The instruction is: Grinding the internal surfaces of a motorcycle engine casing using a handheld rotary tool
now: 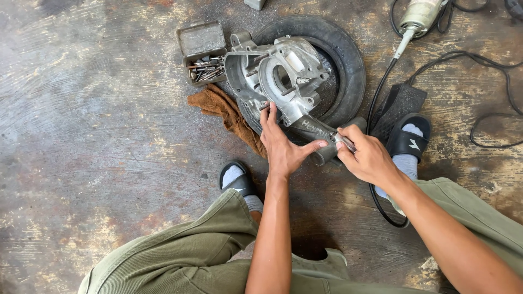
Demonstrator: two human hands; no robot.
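Concrete floor (98, 136), worn and stained. Tyre (348, 54) lies flat on it, top centre. Engine casing (272, 76), bare aluminium, sits on the tyre, its tube end (327, 152) sticking out toward the person. Brown rag (226, 111) lies half under the casing's left edge. Black pedal (400, 103) sits right of the tyre, cable (381, 87) running up to a grinder motor (418, 15) at the top edge. Open metal tin (202, 51) of bits is just left of the casing, touching the rag area.

Left hand (283, 147): open, flat on the casing, fingers on the rim, thumb braced against the tube end. Not gripping.

Right hand (368, 158): clenched on a slim metal handpiece (344, 141), tip at the mouth of the tube end.

Person squats, green trousers, grey socks, black slides (408, 139) either side of the work.
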